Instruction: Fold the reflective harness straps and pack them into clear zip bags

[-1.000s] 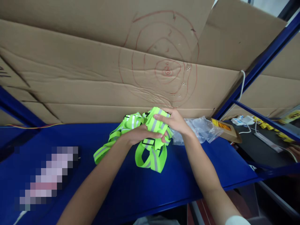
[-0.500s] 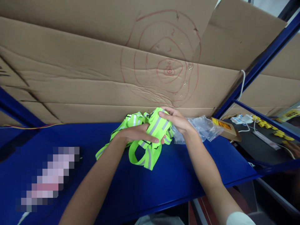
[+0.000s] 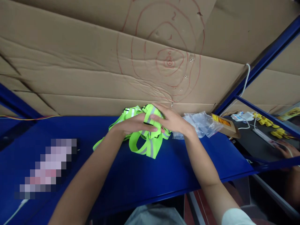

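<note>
A bundle of neon-green straps with grey reflective stripes (image 3: 147,142) lies on the blue shelf (image 3: 131,178), close to the cardboard wall. My left hand (image 3: 134,125) rests flat on top of the bundle, fingers stretched to the right. My right hand (image 3: 172,120) covers the bundle's right end, its fingers curled over the folded straps and overlapping my left fingertips. Loops of strap hang out below both hands.
Crumpled clear plastic bags (image 3: 199,123) lie just right of the bundle, beside a small cardboard box with a yellow label (image 3: 225,123). Flattened cardboard (image 3: 93,62) forms the back wall. Another person's hand (image 3: 287,151) rests on the neighbouring dark bench with yellow parts (image 3: 278,131).
Both hands have pressed down closer together onto the strap bundle, and the bundle has been pushed slightly back and flatter. The camera has tilted a little.
</note>
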`<action>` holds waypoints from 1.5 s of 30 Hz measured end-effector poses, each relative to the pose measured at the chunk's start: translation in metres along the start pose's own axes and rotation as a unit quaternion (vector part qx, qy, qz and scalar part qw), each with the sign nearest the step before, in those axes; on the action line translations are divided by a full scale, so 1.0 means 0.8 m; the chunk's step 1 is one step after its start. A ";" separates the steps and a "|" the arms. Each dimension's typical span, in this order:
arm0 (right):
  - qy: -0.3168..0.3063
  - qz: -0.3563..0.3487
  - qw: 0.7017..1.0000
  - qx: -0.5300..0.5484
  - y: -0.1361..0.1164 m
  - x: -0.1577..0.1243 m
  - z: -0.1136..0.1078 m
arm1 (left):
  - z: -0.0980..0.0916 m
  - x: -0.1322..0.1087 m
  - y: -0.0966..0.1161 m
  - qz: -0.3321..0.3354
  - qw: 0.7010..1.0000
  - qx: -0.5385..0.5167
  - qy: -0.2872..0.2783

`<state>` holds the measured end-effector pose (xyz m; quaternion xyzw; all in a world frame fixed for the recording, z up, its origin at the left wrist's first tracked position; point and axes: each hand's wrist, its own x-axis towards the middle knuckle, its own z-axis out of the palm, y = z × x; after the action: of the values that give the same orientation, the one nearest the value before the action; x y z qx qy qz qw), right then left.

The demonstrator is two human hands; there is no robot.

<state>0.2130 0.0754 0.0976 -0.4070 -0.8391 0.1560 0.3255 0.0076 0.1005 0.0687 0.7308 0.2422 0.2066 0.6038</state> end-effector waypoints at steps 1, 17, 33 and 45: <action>-0.022 0.015 1.000 -0.010 -0.004 -0.001 0.001 | 0.000 -0.001 -0.001 -0.007 1.000 -0.002 0.020; 0.143 -0.052 0.988 0.005 0.018 0.007 -0.015 | 0.048 0.037 -0.014 -0.054 0.928 -0.338 0.145; 0.101 0.060 0.966 0.232 0.027 -0.001 -0.044 | 0.055 0.038 -0.021 -0.037 0.991 -0.037 0.124; 0.110 -0.074 0.987 0.089 0.017 0.002 -0.017 | 0.016 0.019 -0.016 0.137 0.962 -0.166 0.169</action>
<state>0.2296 0.0850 0.1014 -0.3283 -0.8086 0.1594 0.4615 0.0263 0.1018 0.0537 0.6012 0.2007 0.4449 0.6328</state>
